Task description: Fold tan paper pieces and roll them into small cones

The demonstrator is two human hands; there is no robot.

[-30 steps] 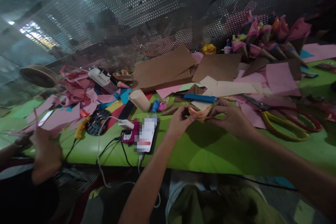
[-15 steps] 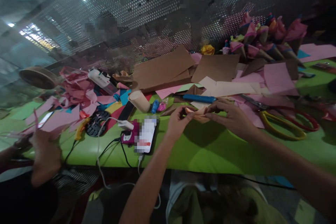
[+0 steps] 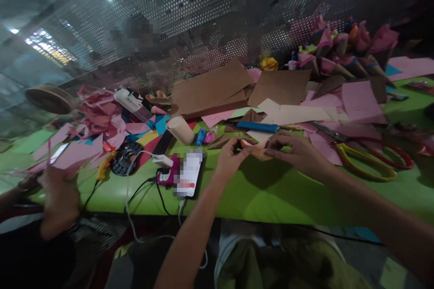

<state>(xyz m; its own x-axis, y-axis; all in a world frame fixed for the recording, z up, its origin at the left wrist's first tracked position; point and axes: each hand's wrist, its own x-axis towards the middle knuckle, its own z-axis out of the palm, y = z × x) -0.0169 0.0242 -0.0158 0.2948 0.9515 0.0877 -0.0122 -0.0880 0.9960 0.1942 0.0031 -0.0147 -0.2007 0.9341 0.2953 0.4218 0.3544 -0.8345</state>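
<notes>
A small piece of peach-coloured paper (image 3: 259, 151) is stretched between my two hands, just above the green tabletop (image 3: 271, 198). My left hand (image 3: 233, 156) pinches its left end between thumb and fingers. At the other end, my right hand (image 3: 293, 149) has its fingertips closed on the paper. Right behind the hands lies a blue cutter (image 3: 257, 127) among paper scraps. Large scissors with yellow and red handles (image 3: 368, 167) rest to the right of my right hand.
A phone (image 3: 190, 174) and a purple power adapter (image 3: 169, 171) with cables lie left of my hands. Brown card sheets (image 3: 213, 88), pink paper (image 3: 362, 101) and paper flower cones (image 3: 339, 49) fill the back. Another person's arm (image 3: 59, 194) is at the far left.
The peach paper has turned slightly in my fingers and now shows more of its flat face. Both hands stay in almost the same place.
</notes>
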